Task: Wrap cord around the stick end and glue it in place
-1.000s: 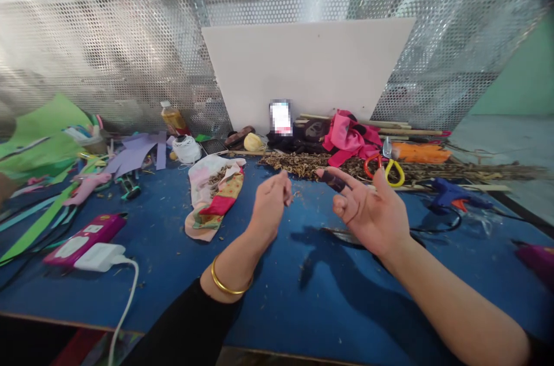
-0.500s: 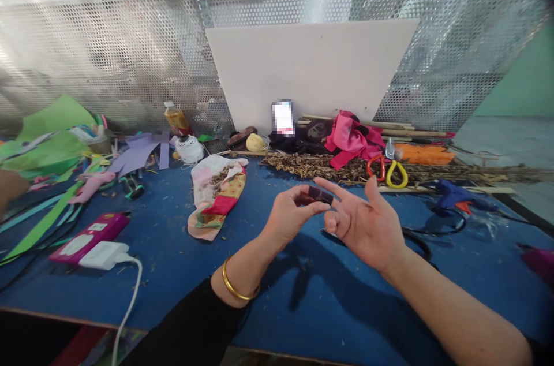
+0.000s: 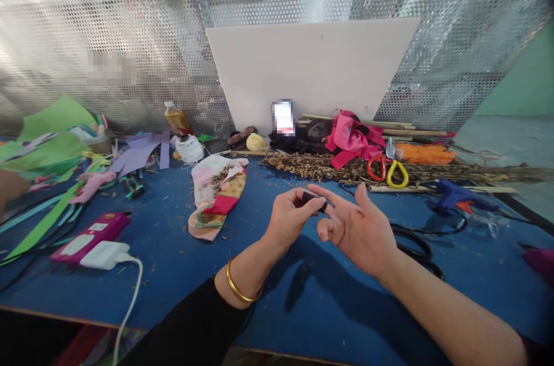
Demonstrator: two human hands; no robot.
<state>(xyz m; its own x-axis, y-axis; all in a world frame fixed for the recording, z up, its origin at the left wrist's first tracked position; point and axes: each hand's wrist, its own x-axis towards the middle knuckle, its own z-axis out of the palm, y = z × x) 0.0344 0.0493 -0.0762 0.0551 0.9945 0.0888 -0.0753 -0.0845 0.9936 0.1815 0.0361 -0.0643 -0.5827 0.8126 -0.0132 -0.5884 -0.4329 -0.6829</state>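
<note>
My left hand [image 3: 291, 217] pinches a small dark piece of what looks like cloth [image 3: 315, 201] between thumb and fingers. This piece lies around or against one fingertip of my right hand [image 3: 361, 230]; I cannot tell which. Palm up, my right hand has its thumb raised and some fingers stretched out, while one or more lower fingers curl in. Both hands hang above the blue table [image 3: 346, 325], casting shadows on it. To their left lies a patchwork cloth piece [image 3: 220, 195] with dried plant bits on it.
Red-and-yellow-handled pliers [image 3: 390, 167] lie by dried stalks [image 3: 311, 168] and pink cloth [image 3: 350, 138]. A blue glue gun [image 3: 461, 195] with black cable is at right. At left are a magenta power strip [image 3: 93, 236], white charger [image 3: 104, 254] and pink glue gun [image 3: 93, 186]. A lit phone [image 3: 284, 118] stands behind.
Both hands have shifted slightly left and down. The dark piece now sits closer against the right hand's finger, with less of it showing.
</note>
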